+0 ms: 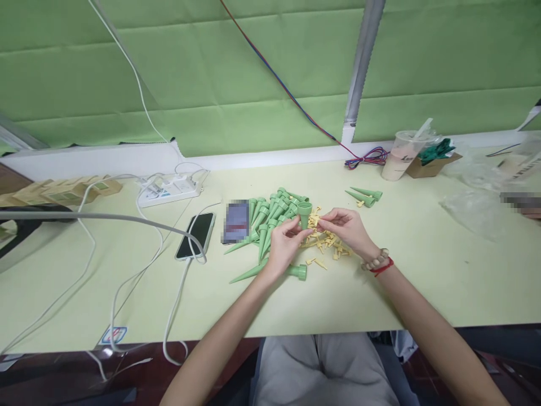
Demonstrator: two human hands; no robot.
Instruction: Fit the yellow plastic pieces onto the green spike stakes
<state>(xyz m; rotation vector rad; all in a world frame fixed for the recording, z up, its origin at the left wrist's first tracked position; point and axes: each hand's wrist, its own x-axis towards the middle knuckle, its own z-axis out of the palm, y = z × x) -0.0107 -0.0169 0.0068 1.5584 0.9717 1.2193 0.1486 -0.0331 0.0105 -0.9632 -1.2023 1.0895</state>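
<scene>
My left hand (pixel 285 241) is closed around a green plastic watering spike (pixel 305 209), its wide open end facing up. Close to its right side, my right hand (pixel 344 226) pinches a small yellow plastic valve (pixel 315 220) between thumb and fingertips. I cannot tell whether the valve touches the spike. Behind and left of my left hand lies a pile of green spikes (pixel 270 217), tips mostly toward the lower left. Under and between my hands is a scatter of yellow valves (pixel 327 242). One more spike (pixel 298 272) lies beneath my left wrist, partly hidden by it.
Left of the pile are a blurred-out phone (pixel 235 221) and a dark-screened phone (pixel 196 235) with a cable. A power strip (pixel 169 190) stands behind. Two spikes (pixel 367 195), a drink cup (pixel 399 157), a small box (pixel 433 164) and plastic bags (pixel 473 211) are right.
</scene>
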